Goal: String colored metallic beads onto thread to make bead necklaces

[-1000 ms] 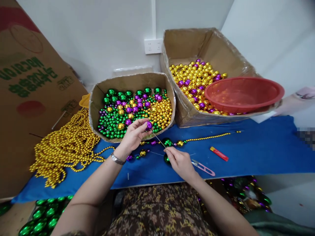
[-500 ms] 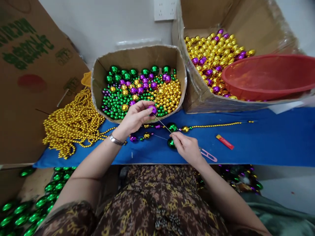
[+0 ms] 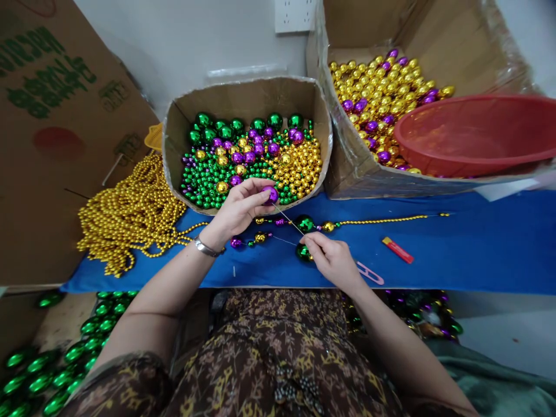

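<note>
The left hand (image 3: 240, 209) pinches a purple bead (image 3: 273, 196) over the front rim of the box (image 3: 247, 99); the right hand (image 3: 329, 258) grips a needle (image 3: 288, 219) meeting it. Strung beads (image 3: 260, 237) lie short of the front edge of the desk (image 3: 447, 252); this one looks unthreaded.

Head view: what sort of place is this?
Probably a small bead-craft workshop. A cut-down cardboard box holds loose green, purple and gold beads, gold bead strands lie heaped beside it, and a mixed-bead strand stretches across the blue cloth.
</note>
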Demonstrator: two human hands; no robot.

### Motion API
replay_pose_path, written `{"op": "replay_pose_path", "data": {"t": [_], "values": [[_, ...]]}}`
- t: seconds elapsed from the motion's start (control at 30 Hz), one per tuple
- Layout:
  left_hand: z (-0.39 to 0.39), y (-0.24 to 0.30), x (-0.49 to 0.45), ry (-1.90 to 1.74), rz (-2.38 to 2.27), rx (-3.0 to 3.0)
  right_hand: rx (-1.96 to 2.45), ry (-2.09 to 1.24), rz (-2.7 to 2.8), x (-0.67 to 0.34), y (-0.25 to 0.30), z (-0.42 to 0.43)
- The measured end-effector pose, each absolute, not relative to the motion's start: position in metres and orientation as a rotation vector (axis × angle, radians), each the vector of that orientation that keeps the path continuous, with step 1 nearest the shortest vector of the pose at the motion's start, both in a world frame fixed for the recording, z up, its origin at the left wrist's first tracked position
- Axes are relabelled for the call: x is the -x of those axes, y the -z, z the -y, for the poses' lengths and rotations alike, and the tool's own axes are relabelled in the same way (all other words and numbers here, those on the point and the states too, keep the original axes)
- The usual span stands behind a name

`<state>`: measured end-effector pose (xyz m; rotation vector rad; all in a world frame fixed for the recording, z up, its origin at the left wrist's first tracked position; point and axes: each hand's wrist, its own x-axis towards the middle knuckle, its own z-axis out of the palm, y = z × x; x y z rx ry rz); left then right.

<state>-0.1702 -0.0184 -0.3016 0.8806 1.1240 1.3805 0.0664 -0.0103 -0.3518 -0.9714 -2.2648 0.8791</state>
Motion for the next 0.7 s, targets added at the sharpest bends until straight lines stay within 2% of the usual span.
{"op": "replay_pose_path", "data": {"t": [0.27, 0.33, 0.5, 0.63, 0.7], "values": [[0.019, 0.311, 0.164, -1.464, -1.1, -0.831, 1.005, -1.049, 2.228, -0.067, 0.352, 0.008], [0.019, 0.314, 0.163, -1.471, -1.121, -0.832, 0.993, -0.975, 2.26, -0.067, 0.354, 0.01], [0.023, 0.319, 0.156, -1.603, -1.255, -1.02, 1.058, -0.549, 2.304, -0.065, 0.361, 0.018], [0.024, 0.322, 0.152, -1.644, -1.195, -0.921, 0.981, -0.687, 2.295, -0.064, 0.362, 0.019], [0.024, 0.322, 0.151, -1.64, -1.168, -0.845, 1.004, -0.629, 2.284, -0.063, 0.362, 0.019]]}}
